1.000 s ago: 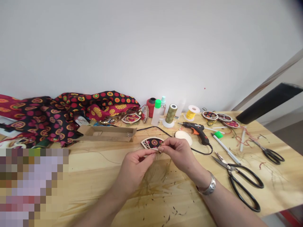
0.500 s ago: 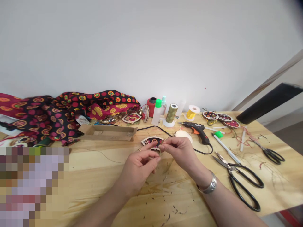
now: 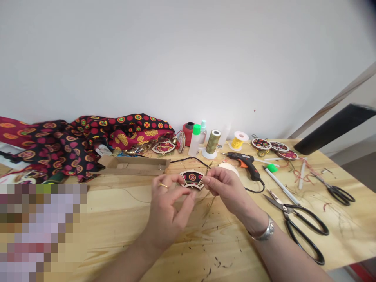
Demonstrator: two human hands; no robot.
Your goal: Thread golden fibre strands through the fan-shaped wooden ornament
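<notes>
A fan-shaped wooden ornament [image 3: 192, 177] with a patterned dark fabric face sits between my hands at the middle of the table. My left hand [image 3: 169, 203], wearing a ring, is at its left edge. Its fingers are spread, with fingertips touching or very near the frame, and the thumb stands apart. At the ornament's right corner, my right hand [image 3: 223, 184] has thumb and forefinger pinched together on a thin thread. Loose olive thread [image 3: 210, 201] trails below that hand. The exact spot where thread and frame meet is hidden by the fingertips.
Behind are a cardboard box [image 3: 133, 166], a green-capped bottle [image 3: 194, 143], an olive thread spool [image 3: 213, 143] and a yellow spool [image 3: 237, 141]. To the right lie a glue gun [image 3: 245, 159], large scissors [image 3: 289, 209] and small scissors [image 3: 335, 190]. Patterned cloth [image 3: 79, 141] is heaped at left.
My hands have moved apart, uncovering more of the fan-shaped ornament. The left hand has shifted left with its fingers spread wider; the right hand has drawn slightly right, still pinching.
</notes>
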